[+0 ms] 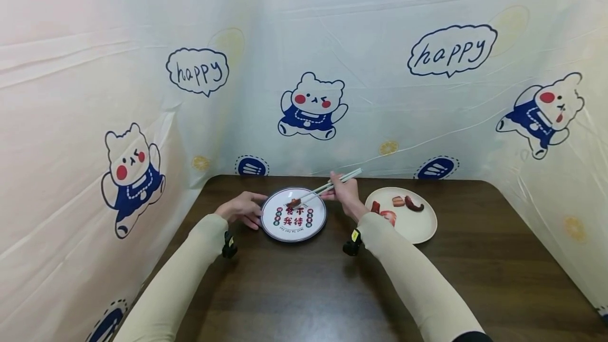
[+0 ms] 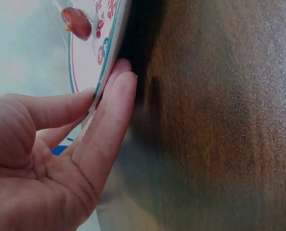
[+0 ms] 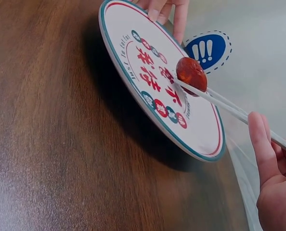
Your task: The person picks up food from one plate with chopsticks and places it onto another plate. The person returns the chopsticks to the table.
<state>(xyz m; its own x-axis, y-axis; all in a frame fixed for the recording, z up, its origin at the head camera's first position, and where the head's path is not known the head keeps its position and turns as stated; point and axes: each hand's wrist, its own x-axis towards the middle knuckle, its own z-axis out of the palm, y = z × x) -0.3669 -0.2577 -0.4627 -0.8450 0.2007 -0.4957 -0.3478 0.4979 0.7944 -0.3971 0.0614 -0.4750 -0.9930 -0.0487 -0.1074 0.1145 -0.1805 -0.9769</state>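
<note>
A round white plate (image 1: 315,228) with a dark blue-green rim and red printed characters lies near the table's far edge. My left hand (image 1: 241,209) pinches its left rim, thumb on top and fingers underneath, as the left wrist view shows. In my right hand (image 1: 347,193) is a pair of pale chopsticks (image 1: 351,174), slanting down and left over the plate. Their tips are at a glossy reddish-brown piece of food (image 3: 191,76), rounded like a date, over the plate's printed middle.
Right of the right hand, a cream plate (image 1: 420,230) carries several food pieces, among them a curved dark-red one (image 1: 414,204) and a red-and-white slice (image 1: 388,217). The brown wooden table (image 1: 294,289) extends toward me. A printed cloth (image 1: 380,104) hangs behind and along both sides.
</note>
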